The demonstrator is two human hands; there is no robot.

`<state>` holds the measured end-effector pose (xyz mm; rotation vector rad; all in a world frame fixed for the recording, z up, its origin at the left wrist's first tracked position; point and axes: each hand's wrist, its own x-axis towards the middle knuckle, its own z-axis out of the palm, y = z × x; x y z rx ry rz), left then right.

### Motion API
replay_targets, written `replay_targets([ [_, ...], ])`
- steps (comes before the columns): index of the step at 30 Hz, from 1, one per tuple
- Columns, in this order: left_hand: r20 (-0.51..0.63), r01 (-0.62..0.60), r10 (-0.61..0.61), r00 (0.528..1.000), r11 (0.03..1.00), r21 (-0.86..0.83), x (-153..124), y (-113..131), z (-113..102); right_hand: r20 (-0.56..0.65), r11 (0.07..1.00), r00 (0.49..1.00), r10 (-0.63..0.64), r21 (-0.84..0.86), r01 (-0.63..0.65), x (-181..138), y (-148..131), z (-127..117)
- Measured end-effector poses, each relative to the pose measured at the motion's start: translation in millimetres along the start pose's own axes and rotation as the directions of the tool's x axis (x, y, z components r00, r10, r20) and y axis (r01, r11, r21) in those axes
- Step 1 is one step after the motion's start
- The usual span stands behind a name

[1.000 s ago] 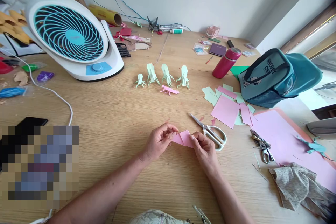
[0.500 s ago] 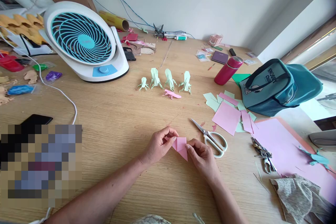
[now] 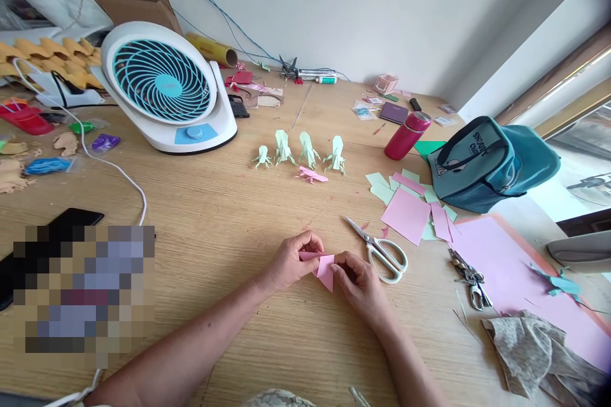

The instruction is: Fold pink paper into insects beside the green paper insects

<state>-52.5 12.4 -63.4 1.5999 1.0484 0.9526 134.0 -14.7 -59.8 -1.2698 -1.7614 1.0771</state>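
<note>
A small folded piece of pink paper [image 3: 326, 272] is held between my two hands, above the wooden table. My left hand [image 3: 296, 261] pinches its left side between thumb and fingers. On the other side, my right hand [image 3: 356, 278] grips the right edge, thumb in front. Parts of the folds are hidden by my fingers. Just right of my right hand lie scissors [image 3: 382, 251] with white handles, blades pointing up and left. Farther back, a pink origami insect [image 3: 311, 175] rests before several pale green origami insects [image 3: 283, 147] in a row.
A white fan [image 3: 167, 86] stands back left. Right of the scissors are loose pink and green paper pieces [image 3: 405, 213], a red bottle [image 3: 407, 135], a teal bag [image 3: 491, 165], keys [image 3: 470, 280] and a grey cloth [image 3: 525, 353]. A black phone [image 3: 71, 229] lies left.
The pink paper has turned in my hands, with its upper flap now tilted nearly edge-on and less of its face showing. The whole view has shifted slightly.
</note>
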Motion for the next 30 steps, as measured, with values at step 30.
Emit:
replay_targets([
  [30, 0.148, -0.132, 0.125, 0.981, 0.991, 0.036, -5, 2, 0, 0.388, 0.993, 0.916, 0.107, -0.080, -0.082, -7, -8, -22],
])
